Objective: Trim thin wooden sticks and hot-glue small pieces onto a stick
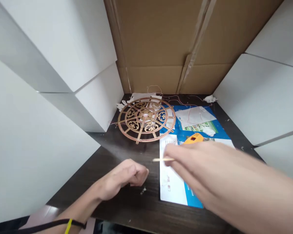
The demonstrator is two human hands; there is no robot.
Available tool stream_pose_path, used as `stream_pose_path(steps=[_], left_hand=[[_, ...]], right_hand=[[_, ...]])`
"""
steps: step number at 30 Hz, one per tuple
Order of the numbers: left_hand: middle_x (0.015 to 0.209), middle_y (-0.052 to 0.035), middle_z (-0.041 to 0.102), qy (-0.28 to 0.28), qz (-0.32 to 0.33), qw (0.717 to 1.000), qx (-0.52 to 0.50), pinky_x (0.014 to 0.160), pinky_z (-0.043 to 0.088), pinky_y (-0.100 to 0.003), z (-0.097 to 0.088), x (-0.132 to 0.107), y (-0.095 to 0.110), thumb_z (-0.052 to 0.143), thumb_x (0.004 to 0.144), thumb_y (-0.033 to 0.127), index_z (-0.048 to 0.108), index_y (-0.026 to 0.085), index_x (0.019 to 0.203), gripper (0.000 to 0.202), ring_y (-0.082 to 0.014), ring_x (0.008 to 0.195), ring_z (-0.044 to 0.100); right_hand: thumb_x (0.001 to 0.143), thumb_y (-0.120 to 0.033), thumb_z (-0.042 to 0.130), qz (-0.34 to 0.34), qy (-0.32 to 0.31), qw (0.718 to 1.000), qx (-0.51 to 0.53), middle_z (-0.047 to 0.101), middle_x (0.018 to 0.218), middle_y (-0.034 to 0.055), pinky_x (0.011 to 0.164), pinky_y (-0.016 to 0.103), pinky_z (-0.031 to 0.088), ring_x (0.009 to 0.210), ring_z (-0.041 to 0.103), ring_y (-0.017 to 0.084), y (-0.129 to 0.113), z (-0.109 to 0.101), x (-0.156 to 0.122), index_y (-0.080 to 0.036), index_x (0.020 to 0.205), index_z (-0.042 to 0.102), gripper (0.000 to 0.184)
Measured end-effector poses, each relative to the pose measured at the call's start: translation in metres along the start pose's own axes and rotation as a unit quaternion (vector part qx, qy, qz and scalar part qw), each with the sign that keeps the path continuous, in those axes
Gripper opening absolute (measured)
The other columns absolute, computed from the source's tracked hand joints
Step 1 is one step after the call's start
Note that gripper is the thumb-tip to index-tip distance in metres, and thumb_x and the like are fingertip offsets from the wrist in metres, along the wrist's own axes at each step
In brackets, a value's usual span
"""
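Note:
My left hand [125, 178] rests on the dark wooden table [117, 152] with its fingers curled into a loose fist; whatever is in them is hidden. My right hand [195, 162], blurred by motion, hovers above a blue and white printed sheet [172, 185] and pinches a thin pale stick [161, 159] that points left. A copper-coloured openwork wheel [146, 118] lies flat farther back. An orange tool [194, 138] peeks out just behind my right hand.
White foam boards [63, 48] wall the left side, more white boards [266, 94] the right, and brown cardboard [166, 45] closes the back. Thin copper wire [183, 101] and white paper scraps [210, 98] lie near the back. A clear plastic bag [195, 116] rests on the sheet.

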State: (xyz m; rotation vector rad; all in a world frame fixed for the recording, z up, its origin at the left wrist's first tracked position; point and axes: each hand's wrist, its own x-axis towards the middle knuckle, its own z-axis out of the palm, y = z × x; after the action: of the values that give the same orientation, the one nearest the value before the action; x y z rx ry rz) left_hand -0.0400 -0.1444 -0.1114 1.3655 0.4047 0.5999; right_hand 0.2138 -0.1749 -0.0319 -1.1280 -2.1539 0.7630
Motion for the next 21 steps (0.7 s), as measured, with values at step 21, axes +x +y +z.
stream_pose_path(steps=[21], left_hand=[[0.057, 0.0036, 0.017, -0.042, 0.049, 0.966, -0.252, 0.056, 0.014, -0.032, -0.028, 0.026, -0.056, 0.041, 0.087, 0.026, 0.02, 0.021, 0.061, 0.034, -0.0118, 0.054, 0.014]], right_hand=[[0.102, -0.052, 0.042, 0.099, -0.044, 0.818, 0.566, 0.024, 0.056, 0.0013, 0.066, 0.028, 0.027, 0.062, 0.03, 0.011, 0.015, 0.122, 0.008, -0.013, 0.058, 0.024, 0.061]])
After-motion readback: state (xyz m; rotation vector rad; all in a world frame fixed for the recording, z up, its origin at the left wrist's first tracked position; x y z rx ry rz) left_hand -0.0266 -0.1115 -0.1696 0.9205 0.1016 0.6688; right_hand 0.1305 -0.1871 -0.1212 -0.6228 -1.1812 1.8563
